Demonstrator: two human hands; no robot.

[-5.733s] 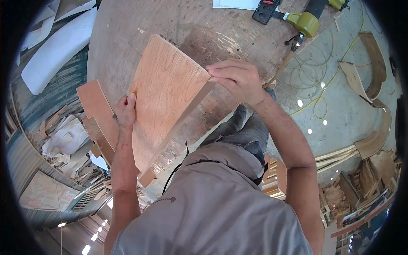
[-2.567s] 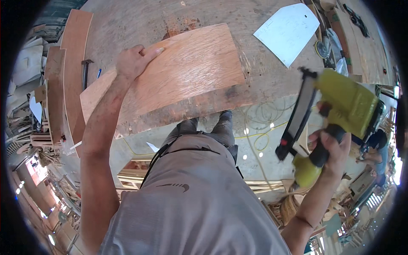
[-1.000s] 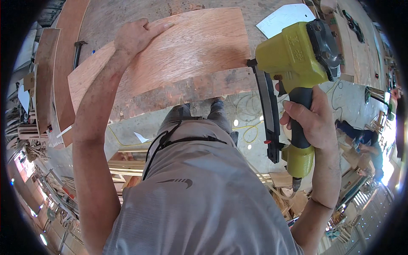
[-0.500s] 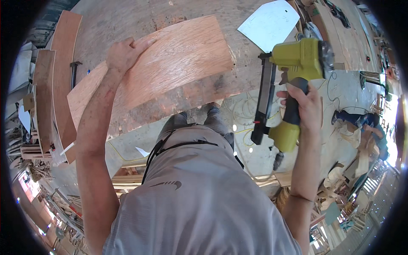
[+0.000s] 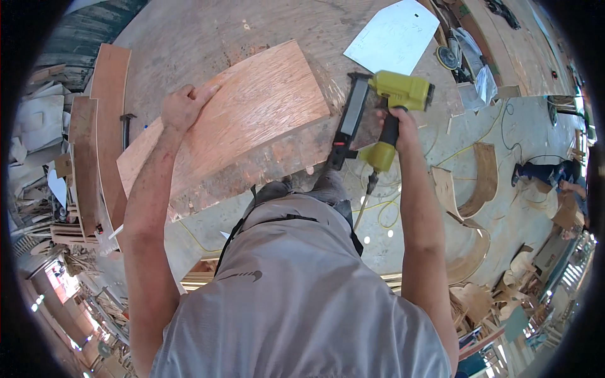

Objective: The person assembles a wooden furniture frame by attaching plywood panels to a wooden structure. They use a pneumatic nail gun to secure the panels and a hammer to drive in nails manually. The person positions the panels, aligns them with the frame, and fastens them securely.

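My left hand (image 5: 183,108) grips the far edge of a pale reddish plywood board (image 5: 258,107), its thumb lying along the top face. The board rests at a slant on the worn workbench (image 5: 252,165). In my right hand (image 5: 405,128) is a yellow-green and black nail gun (image 5: 403,90), held by its grip, with an air hose running down from its base. The gun's long dark magazine stands just right of the board's right end, apart from it in this view. Most of my left fingers are hidden behind the board's edge.
A hammer (image 5: 126,129) lies left of the board, beside long wooden strips (image 5: 110,151). A white pointed template (image 5: 397,38) lies at the far right of the bench, near a disc grinder (image 5: 447,58). Curved plywood pieces (image 5: 485,176) stand on the floor; another person (image 5: 554,173) works at the right.
My right hand has brought the nail gun leftward, closer to the board's right end. My left hand keeps its hold on the board; the whole view has shifted slightly.
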